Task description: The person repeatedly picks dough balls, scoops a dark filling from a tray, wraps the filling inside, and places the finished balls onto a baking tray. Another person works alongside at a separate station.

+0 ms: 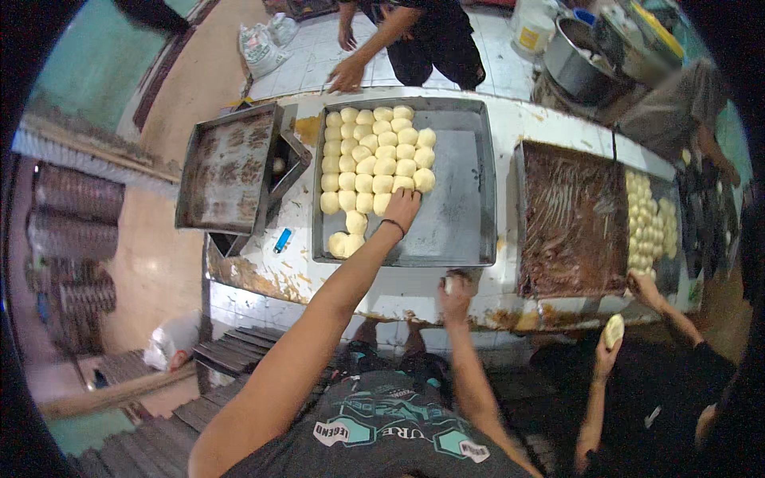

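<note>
A metal baking tray [460, 209] stands before me on the white table. Rows of round, pale yellow dough balls [366, 158] sit close together over its left and middle part, with a small cluster near its lower left corner. My left hand [404, 209] reaches into the tray, its fingers at the lower edge of the rows; whatever lies under the fingertips is hidden. A dark band circles that wrist. Outside the tray's near edge is my right hand [456, 293], its fingers curled around something small and pale, partly hidden and blurred.
Stacked empty-looking trays [230, 173] and a blue lighter [282, 240] lie at left. A tray of dark brown filling [574, 221] stands right, beside another dough tray [669, 197]. One co-worker's hand [346, 74] is at the far edge; another co-worker's hand [608, 352] holds dough at right.
</note>
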Demonstrator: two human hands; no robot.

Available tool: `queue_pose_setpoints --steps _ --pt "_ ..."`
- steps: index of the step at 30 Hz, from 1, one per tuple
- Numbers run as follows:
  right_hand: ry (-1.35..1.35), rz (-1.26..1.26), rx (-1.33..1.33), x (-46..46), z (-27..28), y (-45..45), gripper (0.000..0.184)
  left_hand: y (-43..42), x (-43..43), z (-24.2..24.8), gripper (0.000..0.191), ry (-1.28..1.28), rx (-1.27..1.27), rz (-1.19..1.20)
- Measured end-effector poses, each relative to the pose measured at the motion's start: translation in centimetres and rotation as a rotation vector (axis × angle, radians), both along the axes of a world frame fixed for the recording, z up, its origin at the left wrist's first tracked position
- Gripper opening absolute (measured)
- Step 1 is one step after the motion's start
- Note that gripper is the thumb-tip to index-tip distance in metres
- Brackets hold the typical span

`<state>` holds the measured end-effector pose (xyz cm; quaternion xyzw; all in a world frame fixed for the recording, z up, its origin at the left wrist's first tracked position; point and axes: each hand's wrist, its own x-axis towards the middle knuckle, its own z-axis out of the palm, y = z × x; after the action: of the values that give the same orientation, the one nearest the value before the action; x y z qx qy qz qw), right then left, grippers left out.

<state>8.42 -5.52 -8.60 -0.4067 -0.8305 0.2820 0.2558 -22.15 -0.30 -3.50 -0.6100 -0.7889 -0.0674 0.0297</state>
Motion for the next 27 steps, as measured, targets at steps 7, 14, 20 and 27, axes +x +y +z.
queue_pose_setpoints --steps 7,14,20,27 --pt "-0.006 0.132 0.061 0.3 -0.7 0.7 0.028 -4.4 5.4 19.2 0.033 -0.908 0.399 -0.066" --pt "-0.094 0.155 -0.117 2.6 -0.4 2.0 0.029 -19.5 8.5 17.3 0.046 -1.722 0.249 0.295" --pt "0.008 -0.247 -0.008 3.0 -3.1 1.4 0.034 -28.4 9.4 11.1 0.037 -2.277 0.322 0.507" --pt "-0.24 -0.217 0.013 6.0 -3.0 0.0 0.042 -30.8 4.0 11.5 0.038 -1.494 0.2 0.281"
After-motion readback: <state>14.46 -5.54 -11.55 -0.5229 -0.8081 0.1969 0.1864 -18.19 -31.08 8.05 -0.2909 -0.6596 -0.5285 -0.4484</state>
